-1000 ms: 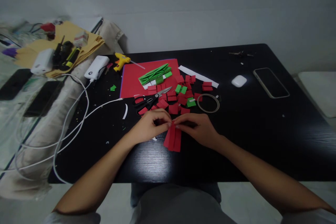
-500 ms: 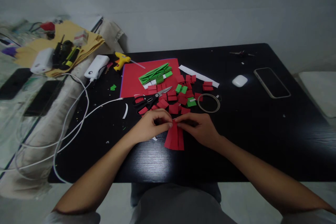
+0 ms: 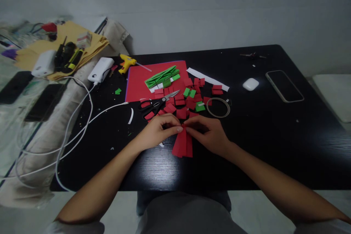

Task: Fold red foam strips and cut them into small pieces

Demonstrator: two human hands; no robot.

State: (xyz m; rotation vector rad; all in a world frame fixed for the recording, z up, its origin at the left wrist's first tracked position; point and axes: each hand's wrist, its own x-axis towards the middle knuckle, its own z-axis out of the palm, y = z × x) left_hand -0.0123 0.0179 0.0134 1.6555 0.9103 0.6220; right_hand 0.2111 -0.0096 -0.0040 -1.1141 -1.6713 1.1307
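Observation:
Between my hands is a piece of folded red paper (image 3: 181,145), its lower end fanned out toward the table's front edge. My left hand (image 3: 160,129) pinches its top end from the left, thumb stretched across it. From the right, my right hand (image 3: 208,132) pinches the same top end with thumb and forefinger. The fingertips of both hands nearly meet, and the pinched end is partly hidden by them. Just beyond my hands lie several small folded red paper pieces (image 3: 181,113) and some green ones (image 3: 200,106). Black-handled scissors (image 3: 159,104) rest on the pile's left side.
Behind the pile lie a red sheet (image 3: 137,84), folded green paper (image 3: 162,76) and a white strip (image 3: 207,79). A yellow glue gun (image 3: 126,63) and white power bank (image 3: 101,70) stand left, with white cables. Rightward are a tape ring (image 3: 229,109), white case (image 3: 250,84) and phone (image 3: 284,86).
The fingertips have shifted slightly on the top end of the red paper, the left thumb moving a little right. The paper's lower folds have spread slightly. Other things stay put.

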